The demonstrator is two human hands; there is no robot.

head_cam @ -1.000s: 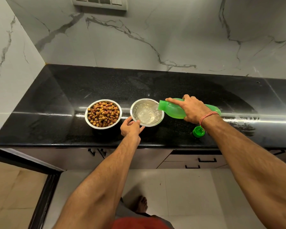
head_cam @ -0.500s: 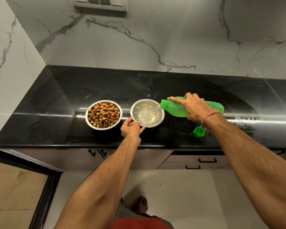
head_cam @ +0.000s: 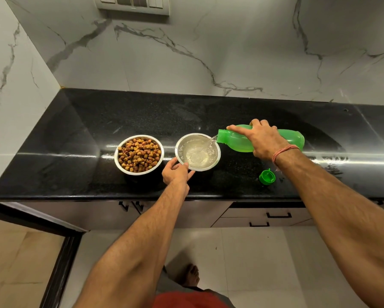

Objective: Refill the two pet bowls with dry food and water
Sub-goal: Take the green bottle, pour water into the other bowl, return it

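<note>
Desk: glossy black stone desk (head_cam: 208,112) carries everything.
Bottle: translucent green plastic bottle (head_cam: 291,138) lies near-horizontal, mouth leftward over the water-filled round steel bowl (head_cam: 215,152).
Kibble: round steel bowl of brown kibble (head_cam: 139,154) stands just left.
Hands: right hand (head_cam: 263,141) grips the bottle; left hand (head_cam: 175,173) pinches the water bowl's near rim.
Cap: small green cap (head_cam: 267,177) lies nearest the right arm.

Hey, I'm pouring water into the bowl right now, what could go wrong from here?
The bottle lies nearly flat and its stream lands just inside the water bowl's right rim, so water may spill onto the counter. The left hand holds only the near rim, so a nudge might tip the bowl. The cap sits beside the right forearm and might get knocked off the edge.
</note>
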